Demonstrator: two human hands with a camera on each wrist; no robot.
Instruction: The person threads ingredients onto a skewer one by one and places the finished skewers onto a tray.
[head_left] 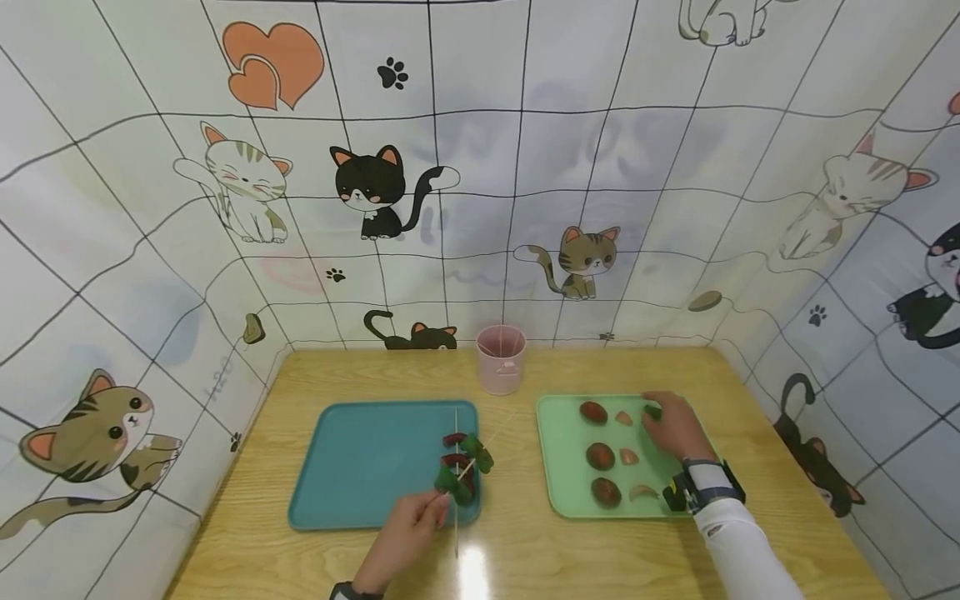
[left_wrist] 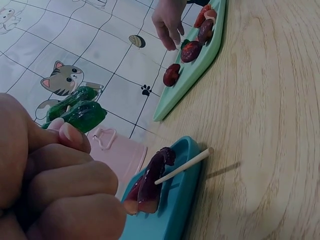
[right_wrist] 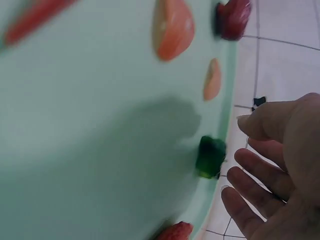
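My left hand (head_left: 411, 525) pinches a wooden skewer (head_left: 501, 427) that carries glossy green pieces (left_wrist: 82, 112), held over the right edge of the blue tray (head_left: 360, 467). Below it, a second skewer (left_wrist: 190, 166) threaded with dark red pieces (left_wrist: 152, 182) lies across that edge. On the right, my right hand (head_left: 675, 427) reaches over the far right part of the light green tray (head_left: 566, 500). Its fingers are spread and slightly bent, with nothing between them in the right wrist view. A small green piece (right_wrist: 211, 156) lies on the tray just beside the fingertips.
Several reddish-brown oval pieces (head_left: 600, 456) and pale orange pieces (head_left: 628, 457) lie on the green tray. A pink bucket (head_left: 500, 375) with thin sticks in it stands at the back of the wooden table (head_left: 390, 375). A cat-print curtain (head_left: 480, 167) surrounds the table.
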